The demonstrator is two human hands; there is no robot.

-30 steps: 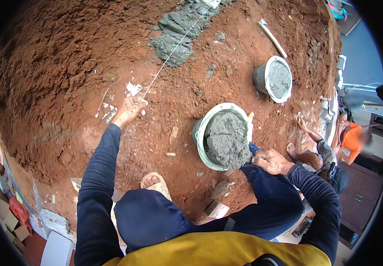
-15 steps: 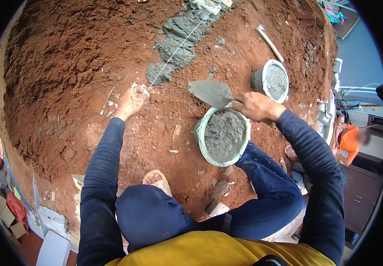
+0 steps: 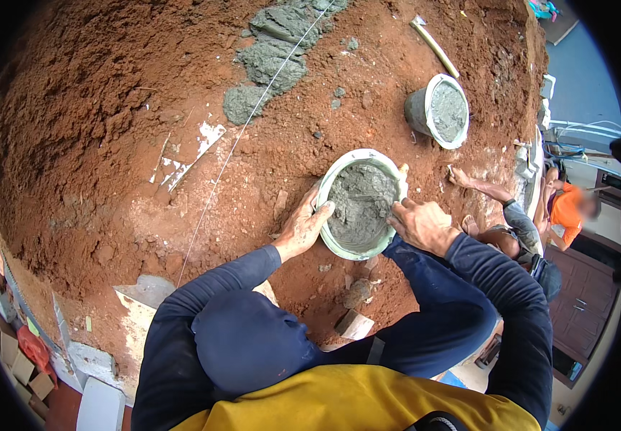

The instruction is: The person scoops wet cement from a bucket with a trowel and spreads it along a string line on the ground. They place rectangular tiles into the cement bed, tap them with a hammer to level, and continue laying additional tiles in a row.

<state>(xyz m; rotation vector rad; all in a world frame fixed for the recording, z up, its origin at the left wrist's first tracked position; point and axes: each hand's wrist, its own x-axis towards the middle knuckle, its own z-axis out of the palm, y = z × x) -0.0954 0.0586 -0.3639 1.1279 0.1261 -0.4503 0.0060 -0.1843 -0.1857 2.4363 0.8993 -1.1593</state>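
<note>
One long, lumpy grey mortar strip (image 3: 271, 61) already down along far stretch of thin white string (image 3: 241, 133); none along near stretch, over red-brown soil (image 3: 131, 194). Plenty of wet grey mortar (image 3: 361, 197) left in round, pale-green-rimmed plastic bucket (image 3: 353, 253), between both hands. Left hand (image 3: 303, 226) clamped on left rim, thumb over. Right hand (image 3: 425, 224) curled at right rim; cannot tell what, if anything, inside.

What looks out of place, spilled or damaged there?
Small mortar blobs lie apart from the main mortar strip, on the soil to its right, as if dropped. White scraps, seemingly debris, litter the soil left of the string. The near bucket, held by the left hand, shows no visible damage.
</note>
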